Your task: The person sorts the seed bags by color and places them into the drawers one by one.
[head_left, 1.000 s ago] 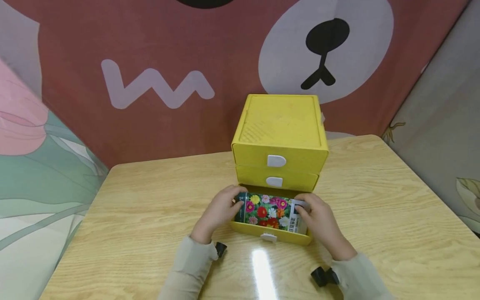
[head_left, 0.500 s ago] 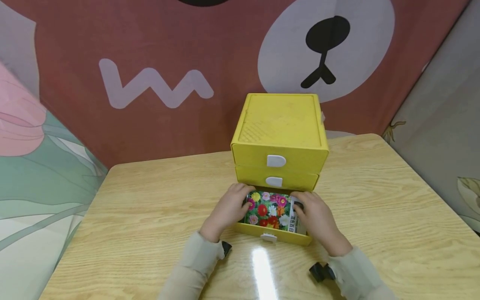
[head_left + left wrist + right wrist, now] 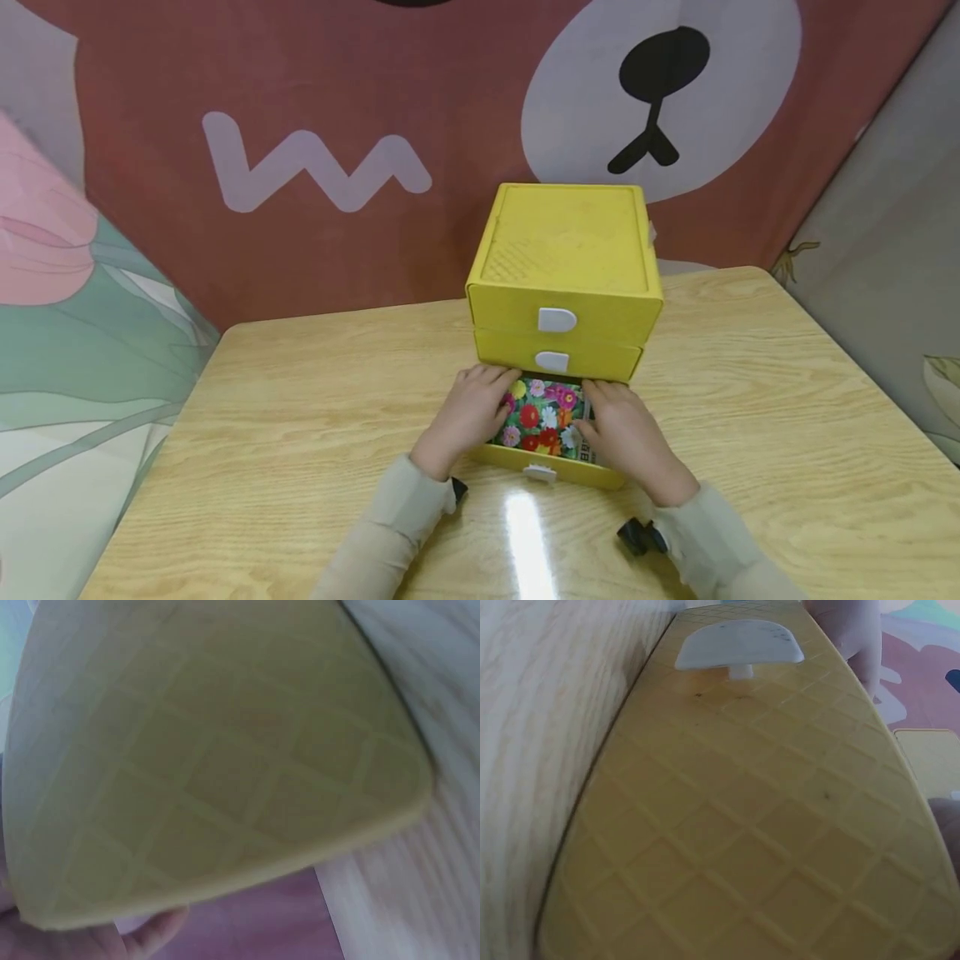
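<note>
A seed packet (image 3: 543, 421) with a colourful flower picture lies face up inside the pulled-out bottom drawer (image 3: 551, 468) of a yellow drawer box (image 3: 566, 237). My left hand (image 3: 468, 408) rests over the packet's left end, fingers reaching toward the drawer's back. Over the right, lettered end lies my right hand (image 3: 630, 429), its thumb pointing inward across the packet. Both hands hide the packet's ends. In the left wrist view, the yellow drawer front (image 3: 225, 757) covers most of my hand. The right wrist view has the same front with its white handle (image 3: 739, 645).
The drawer box stands on a wood-grain table (image 3: 315, 400) before a red-brown cloth backdrop (image 3: 337, 258) with a bear print. Its two upper drawers, with white handles (image 3: 557, 320), are closed. Black wrist camera pieces (image 3: 641, 537) sit by the sleeves.
My left hand has slid right, farther over the packet. My right hand has shifted slightly inward, from its edge onto its top. The packet stays in the drawer.
</note>
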`<state>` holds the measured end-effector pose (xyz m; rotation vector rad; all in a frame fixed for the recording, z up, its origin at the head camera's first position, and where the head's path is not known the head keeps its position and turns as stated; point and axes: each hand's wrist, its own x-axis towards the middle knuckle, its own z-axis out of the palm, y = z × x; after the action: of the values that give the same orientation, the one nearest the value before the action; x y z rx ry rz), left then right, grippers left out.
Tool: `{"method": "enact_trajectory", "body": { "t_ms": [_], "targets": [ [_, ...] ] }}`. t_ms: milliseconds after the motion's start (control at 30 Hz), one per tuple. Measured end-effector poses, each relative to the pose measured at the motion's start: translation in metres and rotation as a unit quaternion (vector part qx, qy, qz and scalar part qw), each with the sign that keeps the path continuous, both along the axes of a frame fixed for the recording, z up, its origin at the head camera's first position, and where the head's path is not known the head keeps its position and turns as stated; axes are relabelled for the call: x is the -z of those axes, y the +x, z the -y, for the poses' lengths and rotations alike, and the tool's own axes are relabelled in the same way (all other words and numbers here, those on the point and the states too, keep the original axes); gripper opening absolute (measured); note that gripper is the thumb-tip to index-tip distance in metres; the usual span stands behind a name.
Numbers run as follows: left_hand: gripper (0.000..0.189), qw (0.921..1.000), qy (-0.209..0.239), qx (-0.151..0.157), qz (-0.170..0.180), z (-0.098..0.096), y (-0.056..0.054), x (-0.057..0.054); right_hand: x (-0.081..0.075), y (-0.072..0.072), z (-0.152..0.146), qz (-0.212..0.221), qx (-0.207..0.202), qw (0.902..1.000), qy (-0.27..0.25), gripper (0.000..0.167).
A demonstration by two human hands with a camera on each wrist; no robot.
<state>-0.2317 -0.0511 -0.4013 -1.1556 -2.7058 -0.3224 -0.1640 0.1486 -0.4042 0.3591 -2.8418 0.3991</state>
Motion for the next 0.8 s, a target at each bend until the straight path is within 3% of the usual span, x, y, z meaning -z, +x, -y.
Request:
{"method": "enact_trajectory", "body": {
  "t_ms": [233, 400, 800],
  "targets": [
    [0.043, 0.9991, -0.018, -0.017, -0.036, -0.004, 0.004, 0.0, 0.003, -0.002, 0.001, 0.04, -0.011, 0.9983, 0.042, 0.062],
    [0.042, 0.9973, -0.047, -0.014, -0.055, -0.006, 0.003, -0.001, 0.003, -0.005, 0.002, 0.04, -0.021, 0.9977, 0.05, 0.063],
    [0.055, 0.9894, -0.142, -0.031, -0.001, -0.013, 0.0, -0.005, 0.005, -0.011, 0.003, 0.06, -0.031, 0.9958, 0.061, 0.066]
  ]
}}
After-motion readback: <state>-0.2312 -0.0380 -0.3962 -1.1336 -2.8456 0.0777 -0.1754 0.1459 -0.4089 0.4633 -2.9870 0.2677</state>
